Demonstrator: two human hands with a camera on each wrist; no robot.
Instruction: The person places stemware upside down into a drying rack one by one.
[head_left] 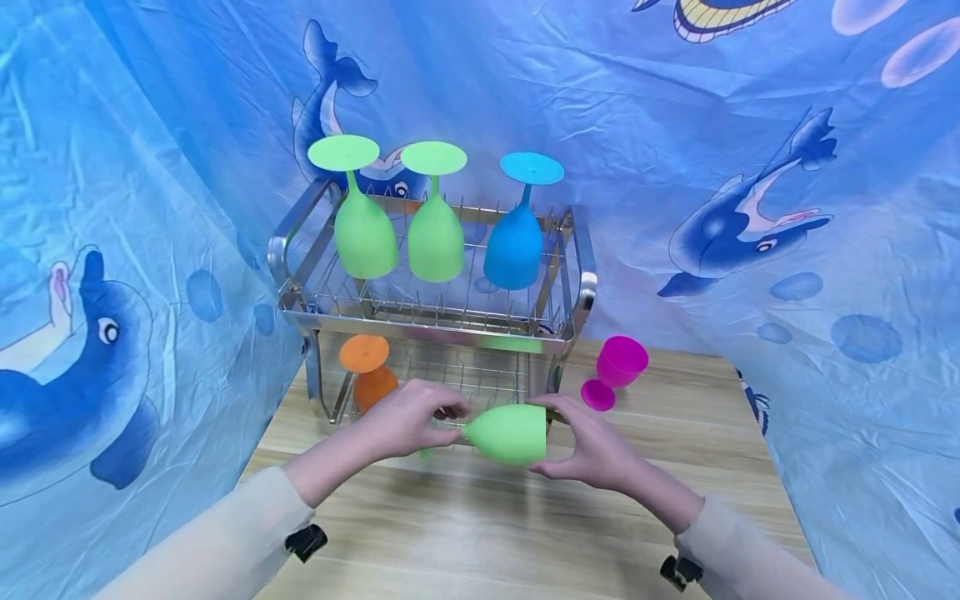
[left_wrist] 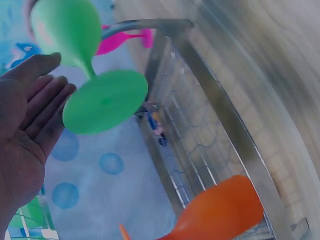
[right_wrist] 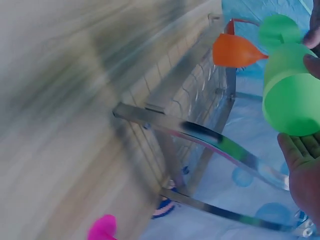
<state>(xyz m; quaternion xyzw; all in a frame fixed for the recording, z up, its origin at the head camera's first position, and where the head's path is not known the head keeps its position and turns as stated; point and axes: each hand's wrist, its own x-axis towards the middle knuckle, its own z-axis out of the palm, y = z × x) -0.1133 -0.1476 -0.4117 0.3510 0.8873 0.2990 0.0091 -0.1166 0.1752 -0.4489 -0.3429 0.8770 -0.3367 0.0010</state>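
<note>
A light green goblet (head_left: 510, 435) lies sideways in the air in front of the rack, its stem toward the left. My right hand (head_left: 596, 442) grips the bowl near the rim, thumb below and fingers above. By the stem is my left hand (head_left: 408, 421); in the left wrist view its fingers are fairly straight, with the thumb tip by the bowl and the fingertips beside the round foot (left_wrist: 105, 102). That hand hides most of the foot in the head view. An orange goblet (head_left: 375, 387) is upside down on the lower shelf, partly behind my left forearm.
The two-tier metal rack (head_left: 427, 329) holds two green goblets (head_left: 365, 237) and a blue goblet (head_left: 514, 250) upside down on top. A magenta goblet (head_left: 622, 362) stands upright on the wooden table (head_left: 675, 417) right of the rack. Blue dolphin-print cloth (head_left: 600, 92) surrounds the table.
</note>
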